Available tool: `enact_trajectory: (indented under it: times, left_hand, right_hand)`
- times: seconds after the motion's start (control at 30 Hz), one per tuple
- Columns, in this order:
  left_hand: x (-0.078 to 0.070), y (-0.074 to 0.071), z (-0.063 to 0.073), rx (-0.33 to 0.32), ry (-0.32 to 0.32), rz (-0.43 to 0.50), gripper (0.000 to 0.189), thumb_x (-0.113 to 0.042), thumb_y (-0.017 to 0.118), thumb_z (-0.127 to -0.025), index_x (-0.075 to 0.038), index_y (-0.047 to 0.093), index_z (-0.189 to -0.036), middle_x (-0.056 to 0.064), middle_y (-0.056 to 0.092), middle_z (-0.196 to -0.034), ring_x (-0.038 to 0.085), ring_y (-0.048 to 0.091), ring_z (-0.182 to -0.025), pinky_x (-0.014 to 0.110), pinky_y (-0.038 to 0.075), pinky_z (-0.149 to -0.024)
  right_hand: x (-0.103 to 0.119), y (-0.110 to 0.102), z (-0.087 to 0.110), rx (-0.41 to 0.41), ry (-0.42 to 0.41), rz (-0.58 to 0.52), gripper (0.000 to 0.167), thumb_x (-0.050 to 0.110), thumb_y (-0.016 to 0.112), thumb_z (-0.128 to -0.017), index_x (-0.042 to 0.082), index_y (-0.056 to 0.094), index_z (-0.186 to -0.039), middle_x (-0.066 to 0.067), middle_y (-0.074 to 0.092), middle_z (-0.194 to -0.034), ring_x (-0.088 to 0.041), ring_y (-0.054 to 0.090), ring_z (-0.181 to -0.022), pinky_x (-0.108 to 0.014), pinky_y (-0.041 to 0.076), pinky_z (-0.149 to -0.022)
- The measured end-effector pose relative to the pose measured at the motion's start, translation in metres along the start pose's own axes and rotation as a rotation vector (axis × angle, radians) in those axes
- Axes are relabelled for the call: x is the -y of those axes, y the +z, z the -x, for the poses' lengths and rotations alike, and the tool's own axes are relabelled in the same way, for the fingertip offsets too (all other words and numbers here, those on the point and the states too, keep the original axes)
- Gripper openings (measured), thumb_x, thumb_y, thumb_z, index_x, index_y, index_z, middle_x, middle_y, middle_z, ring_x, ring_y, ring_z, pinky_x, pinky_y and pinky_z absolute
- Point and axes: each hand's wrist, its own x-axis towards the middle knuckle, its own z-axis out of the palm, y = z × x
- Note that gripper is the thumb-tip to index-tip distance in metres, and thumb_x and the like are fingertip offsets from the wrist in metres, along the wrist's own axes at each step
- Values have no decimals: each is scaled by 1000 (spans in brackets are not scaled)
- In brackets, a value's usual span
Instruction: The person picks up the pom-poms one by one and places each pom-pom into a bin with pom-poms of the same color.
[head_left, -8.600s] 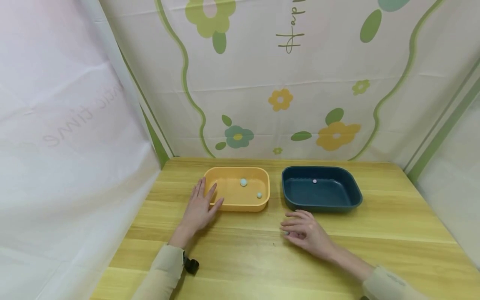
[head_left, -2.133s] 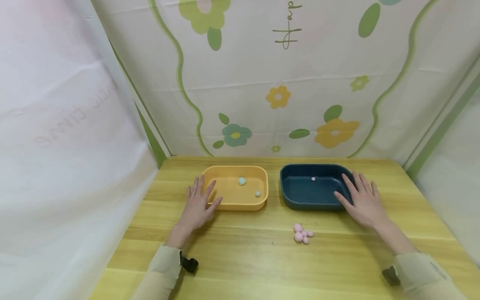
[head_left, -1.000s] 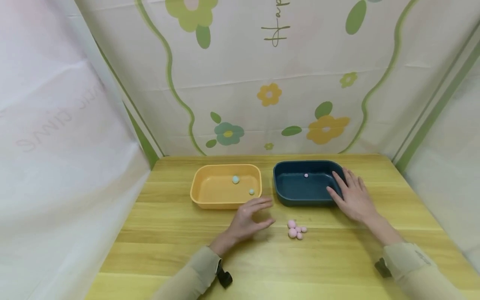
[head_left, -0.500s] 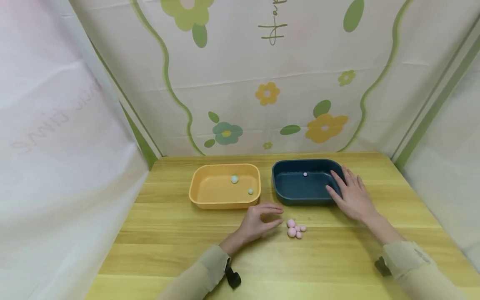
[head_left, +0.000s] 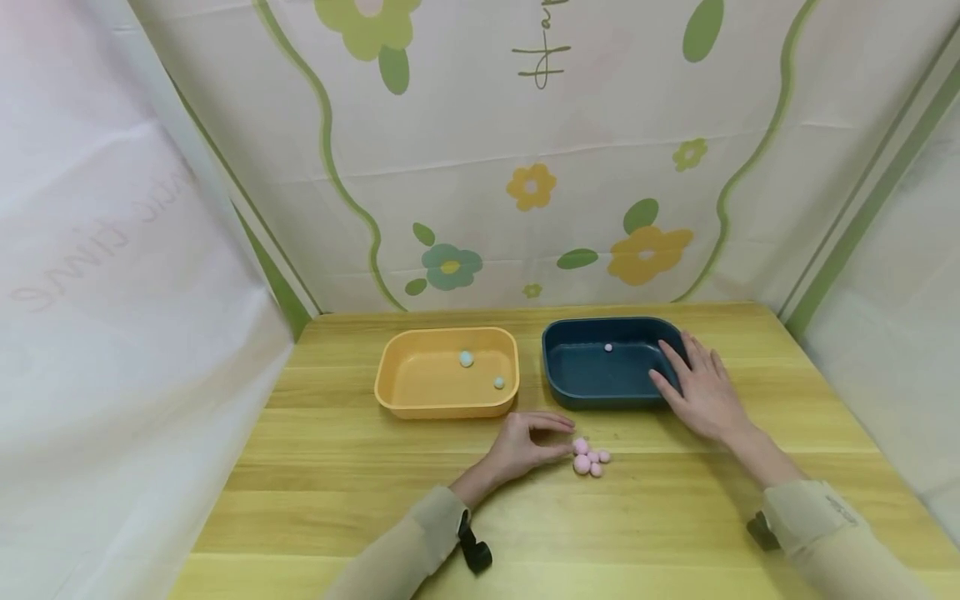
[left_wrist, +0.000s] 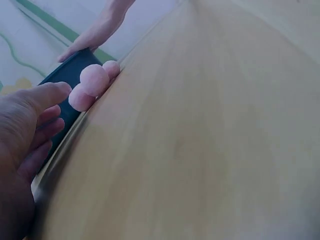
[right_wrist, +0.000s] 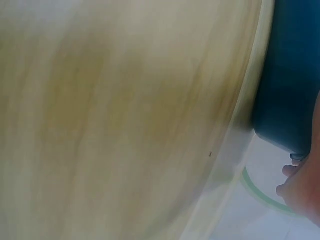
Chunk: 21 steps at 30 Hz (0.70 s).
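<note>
Several small pink balls (head_left: 582, 464) lie clustered on the table. At their left edge is my left hand (head_left: 519, 446), thumb and fingers apart; whether a fingertip touches a ball I cannot tell. In the left wrist view its thumb (left_wrist: 50, 94) points at the pink balls (left_wrist: 94, 80). My right hand (head_left: 703, 398) rests with spread fingers on the right end of the dark blue tray (head_left: 611, 402), which holds one small pale pink ball (head_left: 608, 347). The right wrist view catches part of the right hand (right_wrist: 304, 192) against the blue tray (right_wrist: 285, 100).
Left of the blue tray stands a yellow tray (head_left: 420, 387) with a larger mint ball (head_left: 467, 358) and a smaller mint ball (head_left: 498, 383) in it. The wooden table (head_left: 315, 475) ends at a flower-printed curtain (head_left: 450, 200) behind, with cloth on both sides.
My left hand has left the yellow tray and moved right to the pink balls. Earlier, my right hand was by the table middle; it went to the blue tray's right end and stays there.
</note>
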Motion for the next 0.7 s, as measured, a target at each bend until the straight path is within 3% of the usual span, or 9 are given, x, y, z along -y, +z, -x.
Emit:
enact_trajectory:
  times: [0.13,0.27,0.57,0.7]
  left_hand:
    - [0,3,-2,39,-16,11,23,-14,90,-93,-8,86,-116,7,83,-127,18,77,-125,26,57,-113]
    - [-1,5,-2,87,15,-30,24,-13,88,-95,-9,86,-118,7,82,-130,18,76,-126,25,57,-113]
    - [-4,11,-3,125,202,-342,32,-24,87,-97,-16,80,-127,-3,82,-127,11,75,-122,18,55,-110]
    - [-4,13,-5,120,239,-391,25,-23,87,-97,-17,82,-121,-4,82,-123,10,75,-119,17,54,-111]
  right_hand:
    - [0,0,0,-2,1,-2,73,49,50,-115,2,36,-170,-38,20,-177,-59,22,-163,-75,10,-135]
    - [-1,0,0,-5,0,-7,73,48,50,-115,1,37,-169,-38,19,-177,-59,21,-163,-76,10,-135]
    - [-2,3,0,-20,-7,-15,70,47,51,-115,1,39,-168,-39,21,-176,-61,23,-162,-74,9,-136]
    - [-4,3,0,-24,-13,-21,70,46,50,-116,0,39,-168,-39,20,-176,-60,22,-162,-73,9,-136]
